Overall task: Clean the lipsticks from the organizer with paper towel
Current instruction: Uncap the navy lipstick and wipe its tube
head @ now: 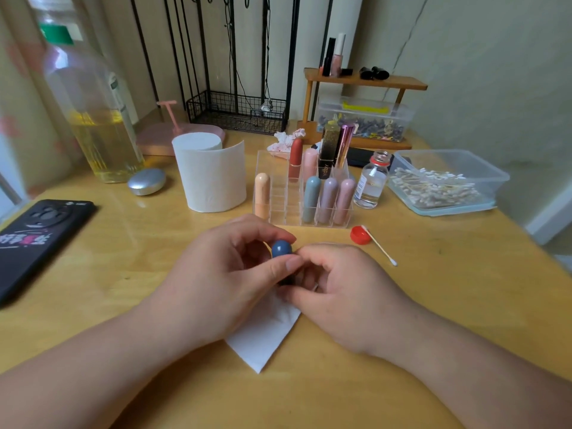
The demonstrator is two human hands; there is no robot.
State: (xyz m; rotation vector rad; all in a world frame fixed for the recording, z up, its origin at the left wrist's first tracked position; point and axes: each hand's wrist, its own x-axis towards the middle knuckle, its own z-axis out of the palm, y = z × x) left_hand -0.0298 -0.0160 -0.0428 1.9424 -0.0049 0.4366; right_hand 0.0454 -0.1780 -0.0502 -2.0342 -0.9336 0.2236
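Pinching the blue lipstick [281, 249] top with left hand [229, 274] thumb and forefinger; clasping its lower end in curled right hand [340, 292] fingers, paper towel [263, 339] just beneath.

Upright blue lipstick [281, 248] above white paper towel [263, 335], clear organizer [278, 209] holding lipsticks [311, 198]

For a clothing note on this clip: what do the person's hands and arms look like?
No gloves on the left hand or right hand, and no sleeve, watch or bracelet shows on either forearm up to the picture's edge. A small glint on the right hand may be a ring; unclear.
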